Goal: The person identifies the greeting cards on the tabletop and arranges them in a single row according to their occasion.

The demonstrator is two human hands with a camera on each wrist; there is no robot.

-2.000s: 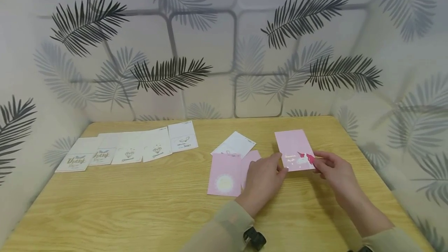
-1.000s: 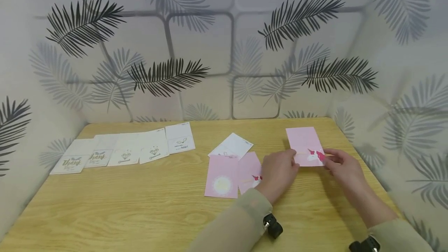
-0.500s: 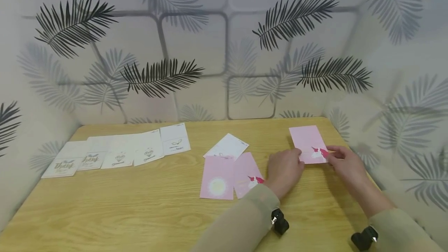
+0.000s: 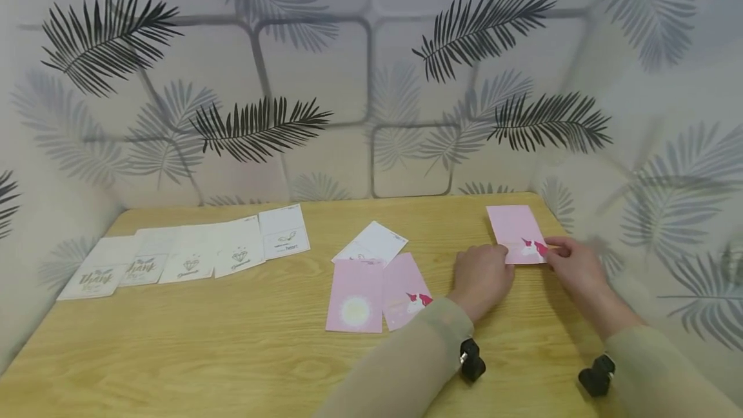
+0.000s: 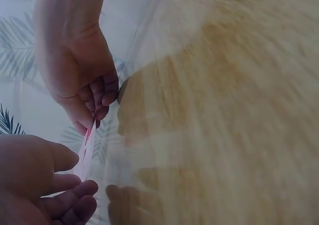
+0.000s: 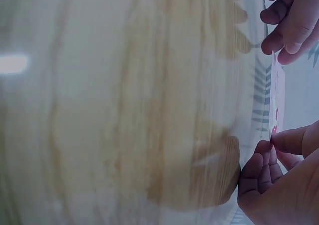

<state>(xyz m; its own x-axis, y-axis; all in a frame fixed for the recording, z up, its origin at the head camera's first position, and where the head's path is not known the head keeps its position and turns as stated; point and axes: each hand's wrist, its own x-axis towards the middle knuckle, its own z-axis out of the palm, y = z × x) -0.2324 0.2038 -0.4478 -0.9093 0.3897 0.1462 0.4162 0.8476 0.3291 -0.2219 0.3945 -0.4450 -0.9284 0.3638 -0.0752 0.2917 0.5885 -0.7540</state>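
A pink card with a red-maned unicorn (image 4: 516, 231) is held near the table's far right corner, slightly raised. My left hand (image 4: 482, 279) pinches its lower left corner. At the lower right corner, my right hand (image 4: 583, 279) grips it between thumb and fingers. The left wrist view shows the card (image 5: 86, 153) edge-on between both hands. In the right wrist view the card (image 6: 277, 95) is a thin pink strip above the right thumb. To the left lie a second pink unicorn card (image 4: 403, 286) and a pink card with a pale yellow circle (image 4: 355, 295).
A white card (image 4: 374, 242) lies slanted behind the pink ones, partly overlapped. Along the left back of the wooden table (image 4: 220, 340) runs a row of several white cards (image 4: 186, 253), some lettered "thank", some with a diamond drawing. A patterned wall (image 4: 325, 82) closes off the back.
Both hands have carried the unicorn card right and a little back. The second unicorn card, partly covered by my left hand before, shows more now. The head view has turned slightly right.
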